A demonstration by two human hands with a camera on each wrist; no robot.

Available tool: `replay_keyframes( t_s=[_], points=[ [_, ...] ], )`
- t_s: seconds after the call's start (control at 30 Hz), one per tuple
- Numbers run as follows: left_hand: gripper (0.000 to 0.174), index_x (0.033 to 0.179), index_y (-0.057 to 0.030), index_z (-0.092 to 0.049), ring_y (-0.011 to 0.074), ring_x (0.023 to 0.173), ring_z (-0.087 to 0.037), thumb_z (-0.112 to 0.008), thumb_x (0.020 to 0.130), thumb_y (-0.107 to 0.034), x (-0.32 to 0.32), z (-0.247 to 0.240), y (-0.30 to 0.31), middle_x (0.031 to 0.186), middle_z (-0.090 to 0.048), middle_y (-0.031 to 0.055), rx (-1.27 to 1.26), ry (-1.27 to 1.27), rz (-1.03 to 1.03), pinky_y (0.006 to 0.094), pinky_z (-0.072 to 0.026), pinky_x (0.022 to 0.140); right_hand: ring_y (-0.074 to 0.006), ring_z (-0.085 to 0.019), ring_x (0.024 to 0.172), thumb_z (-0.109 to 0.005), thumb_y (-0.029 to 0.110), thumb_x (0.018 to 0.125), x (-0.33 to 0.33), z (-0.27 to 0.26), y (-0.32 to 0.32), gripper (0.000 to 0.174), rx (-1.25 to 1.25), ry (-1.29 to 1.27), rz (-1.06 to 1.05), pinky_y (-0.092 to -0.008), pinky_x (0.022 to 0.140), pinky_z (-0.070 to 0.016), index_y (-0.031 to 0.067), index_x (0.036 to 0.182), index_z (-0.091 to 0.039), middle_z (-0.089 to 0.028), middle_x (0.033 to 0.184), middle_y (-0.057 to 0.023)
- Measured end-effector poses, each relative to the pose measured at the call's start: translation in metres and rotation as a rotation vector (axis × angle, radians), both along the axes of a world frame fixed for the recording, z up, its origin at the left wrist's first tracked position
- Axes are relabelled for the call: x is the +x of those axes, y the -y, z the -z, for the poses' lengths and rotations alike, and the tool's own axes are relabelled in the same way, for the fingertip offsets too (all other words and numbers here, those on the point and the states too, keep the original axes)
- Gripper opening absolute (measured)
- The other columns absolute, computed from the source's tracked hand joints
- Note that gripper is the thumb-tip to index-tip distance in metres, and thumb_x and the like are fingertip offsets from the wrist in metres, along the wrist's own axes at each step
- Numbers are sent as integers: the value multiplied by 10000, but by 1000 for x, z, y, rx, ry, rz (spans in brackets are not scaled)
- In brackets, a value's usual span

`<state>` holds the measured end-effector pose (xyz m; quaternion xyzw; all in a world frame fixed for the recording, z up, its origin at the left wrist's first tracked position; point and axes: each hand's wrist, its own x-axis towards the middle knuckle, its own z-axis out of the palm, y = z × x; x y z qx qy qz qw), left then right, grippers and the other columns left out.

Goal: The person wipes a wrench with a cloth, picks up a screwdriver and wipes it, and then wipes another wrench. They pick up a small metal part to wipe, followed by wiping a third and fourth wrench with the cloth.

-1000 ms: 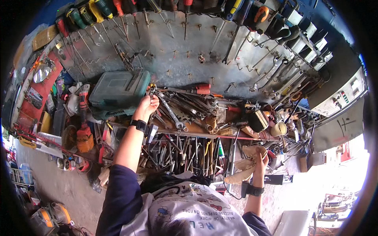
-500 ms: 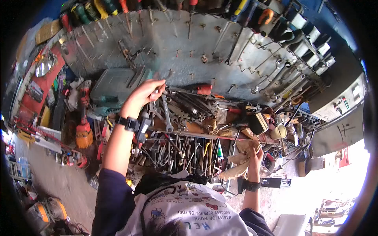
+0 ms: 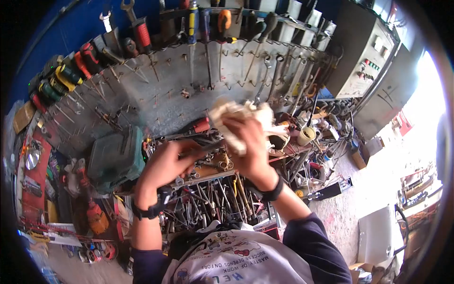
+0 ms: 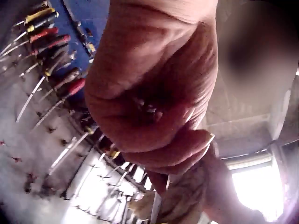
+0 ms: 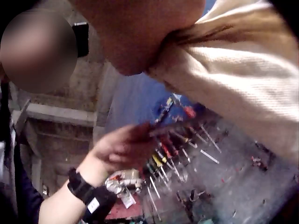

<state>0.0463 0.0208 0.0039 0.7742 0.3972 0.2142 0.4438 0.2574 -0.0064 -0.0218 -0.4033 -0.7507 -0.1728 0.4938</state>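
Note:
My left hand (image 3: pixel 163 165) grips one end of a slim metal tool (image 3: pixel 208 148), whose exact type is blurred. In the left wrist view the fingers of the left hand (image 4: pixel 154 102) are curled, with a beige cloth (image 4: pixel 187 198) below them. My right hand (image 3: pixel 250 146) holds the bunched beige cloth (image 3: pixel 267 118) at the tool's other end; that end is hidden. The right wrist view has the cloth (image 5: pixel 238 74) hanging from the right hand (image 5: pixel 140 32), and the left hand (image 5: pixel 119 151) with the dark tool (image 5: pixel 173 126) beyond.
Behind the hands stands a metal pegboard (image 3: pixel 156 94) with hanging tools. A green case (image 3: pixel 113 158) lies left, near an orange and red power tool (image 3: pixel 97 217). Many loose tools (image 3: pixel 213 203) fill the lower tray. A cream cup (image 3: pixel 306 136) stands at the right.
My right hand has brought the cloth up and left to the left hand. The left hand has moved down from beside the green case, with the tool now showing. The head view has shifted.

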Motion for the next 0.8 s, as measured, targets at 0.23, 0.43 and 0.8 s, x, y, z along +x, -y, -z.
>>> replay_keyframes(
  t_s=[0.23, 0.43, 0.8],
  points=[
    [177, 884, -12, -633, 199, 455, -575, -650, 815, -173, 14, -28, 42, 549, -577, 111, 252, -62, 17, 290, -421, 464, -252, -515, 504, -544, 190, 770, 17, 19, -11, 188, -93, 8, -9, -342, 516, -390, 72, 626, -519, -526, 593, -69],
    [168, 862, -48, -652, 254, 526, -596, -667, 797, -202, 15, -27, 58, 599, -582, 128, 537, -45, -62, 327, -432, 481, -324, -499, 505, -512, 105, 816, 53, 12, -12, 198, -89, -172, 120, -376, 488, -392, 12, 642, -508, -516, 590, -131],
    [135, 951, -10, -644, 81, 559, -625, -632, 837, -82, 34, -26, 51, 666, -648, 46, 218, 628, -17, 212, -458, 476, -86, -291, 437, -406, 291, 970, 45, 32, -30, 525, -217, -903, -81, -283, 421, -257, -3, 535, -392, -351, 455, -1]
  ],
)
